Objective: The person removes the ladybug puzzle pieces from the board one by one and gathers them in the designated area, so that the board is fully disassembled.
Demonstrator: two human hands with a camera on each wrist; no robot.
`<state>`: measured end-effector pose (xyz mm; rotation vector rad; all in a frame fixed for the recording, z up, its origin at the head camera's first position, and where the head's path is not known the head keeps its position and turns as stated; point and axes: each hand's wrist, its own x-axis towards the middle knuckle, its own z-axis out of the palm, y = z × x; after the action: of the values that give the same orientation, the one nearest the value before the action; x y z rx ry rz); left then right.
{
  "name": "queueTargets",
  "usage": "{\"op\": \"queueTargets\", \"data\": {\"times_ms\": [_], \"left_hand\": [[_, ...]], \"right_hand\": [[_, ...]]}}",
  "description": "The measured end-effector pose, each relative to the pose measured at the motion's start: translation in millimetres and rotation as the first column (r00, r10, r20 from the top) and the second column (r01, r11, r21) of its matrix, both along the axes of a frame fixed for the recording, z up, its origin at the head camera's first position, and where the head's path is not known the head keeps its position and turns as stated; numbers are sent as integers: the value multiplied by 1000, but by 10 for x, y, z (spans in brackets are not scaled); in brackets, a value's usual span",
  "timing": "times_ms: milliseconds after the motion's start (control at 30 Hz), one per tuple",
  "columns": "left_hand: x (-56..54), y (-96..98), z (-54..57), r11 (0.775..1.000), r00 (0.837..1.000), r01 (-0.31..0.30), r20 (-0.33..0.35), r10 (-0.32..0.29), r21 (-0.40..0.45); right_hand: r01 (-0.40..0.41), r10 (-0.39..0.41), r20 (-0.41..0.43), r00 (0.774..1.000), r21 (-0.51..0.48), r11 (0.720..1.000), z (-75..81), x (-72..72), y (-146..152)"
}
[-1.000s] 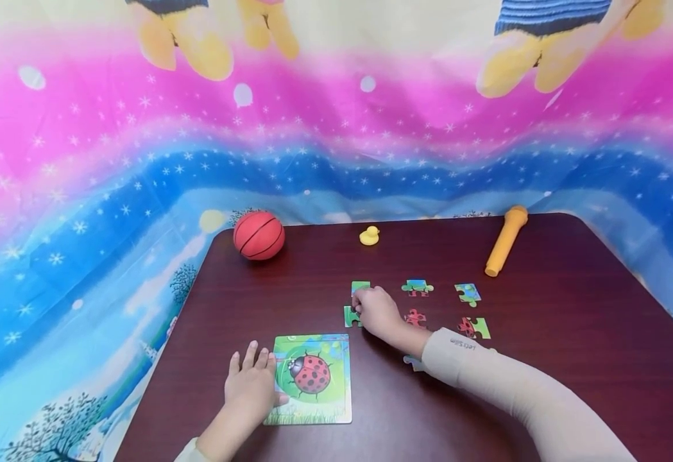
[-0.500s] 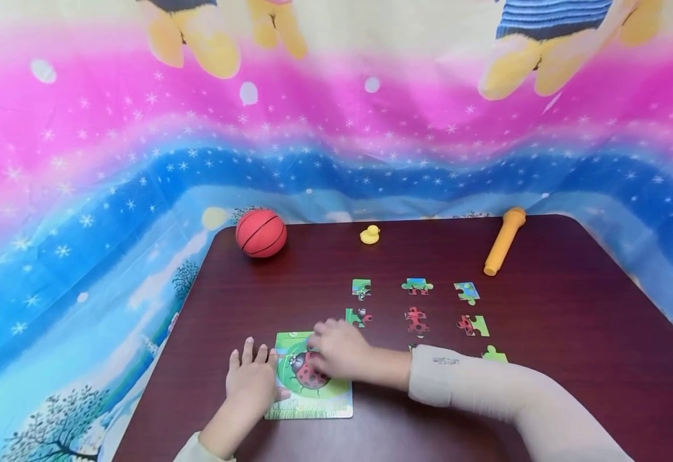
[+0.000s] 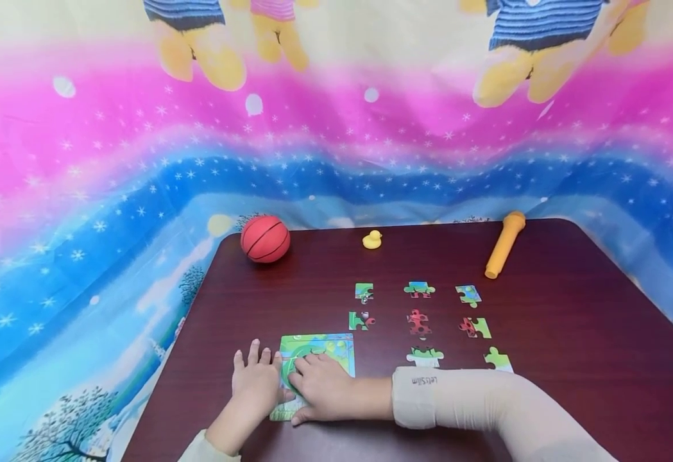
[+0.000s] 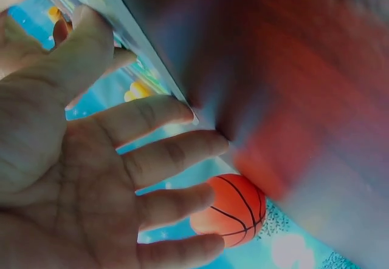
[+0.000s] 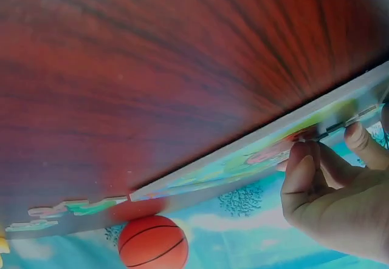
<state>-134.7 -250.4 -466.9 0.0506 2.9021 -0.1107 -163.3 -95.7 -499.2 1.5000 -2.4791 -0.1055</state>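
A square ladybug puzzle board (image 3: 340, 347) lies at the table's front, mostly covered by the right hand in the head view. My left hand (image 3: 254, 389) rests at its left edge, fingers spread and straight, thumb lying over the border. Across the board's middle reaches my right hand (image 3: 326, 389), palm down with bent fingers. The right wrist view shows its fingertips and thumb pinching a thin puzzle piece (image 5: 338, 127) close over the board. Several loose puzzle pieces lie in spaced rows beyond and right of the board, among them a red one (image 3: 418, 321) and a green-and-white one (image 3: 425, 357).
On the dark wooden table (image 3: 567, 308) a red basketball (image 3: 265, 239) sits at the back left. A yellow rubber duck (image 3: 373, 240) stands at the back middle, and an orange toy microphone (image 3: 505, 245) lies at the back right. A patterned cloth (image 3: 336, 141) hangs behind.
My right hand has come from the loose pieces at the far left of the rows, leftward and nearer, onto the board. The left hand keeps its place at the board's edge.
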Motion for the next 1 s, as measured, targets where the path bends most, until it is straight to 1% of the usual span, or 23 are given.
{"op": "queueTargets", "data": {"times_ms": [67, 233, 300, 367, 533, 667, 733, 767, 800, 833, 867, 900, 933, 1000], "left_hand": [[-7, -21, 11, 999, 1000, 30, 3, -30, 10], [-15, -101, 63, 996, 995, 83, 44, -84, 28], [-11, -117, 70, 995, 995, 90, 51, -91, 32], [-1, -115, 65, 995, 994, 95, 44, -96, 29], [13, -80, 41, 996, 995, 93, 22, -93, -12], [9, -59, 43, 994, 995, 95, 18, -95, -44], [12, -57, 49, 994, 996, 93, 22, -92, -54], [15, -57, 53, 994, 996, 91, 24, -90, -56], [17, -60, 55, 994, 996, 91, 25, -90, -58], [20, -65, 59, 994, 996, 91, 24, -89, -56], [23, -71, 62, 995, 996, 89, 23, -88, -51], [26, -77, 67, 995, 996, 89, 22, -88, -42], [29, -85, 70, 996, 996, 87, 22, -87, -33], [33, -99, 73, 996, 996, 86, 24, -86, -13]], "right_hand": [[9, -9, 8, 1000, 12, 1000, -5, 1, -4], [28, -28, 5, 1000, 57, 998, 11, 11, -16], [23, -24, 4, 1000, 63, 998, 14, 7, -18], [21, -21, 14, 1000, 61, 998, 6, -7, -22], [33, -35, 51, 998, 49, 998, -23, -55, -44], [52, -56, 106, 993, 37, 998, -17, -77, -68], [65, -66, 168, 984, 12, 998, -1, -85, -85], [76, -74, 211, 975, -3, 997, 9, -90, -94], [92, -83, 263, 961, -19, 996, 22, -95, -102], [115, -95, 328, 940, -41, 992, 36, -100, -110], [145, -107, 405, 908, -65, 987, 49, -106, -117], [179, -116, 483, 868, -86, 980, 57, -113, -123], [214, -122, 557, 822, -104, 971, 70, -119, -126], [285, -116, 685, 719, -139, 948, 84, -133, -130]]}}
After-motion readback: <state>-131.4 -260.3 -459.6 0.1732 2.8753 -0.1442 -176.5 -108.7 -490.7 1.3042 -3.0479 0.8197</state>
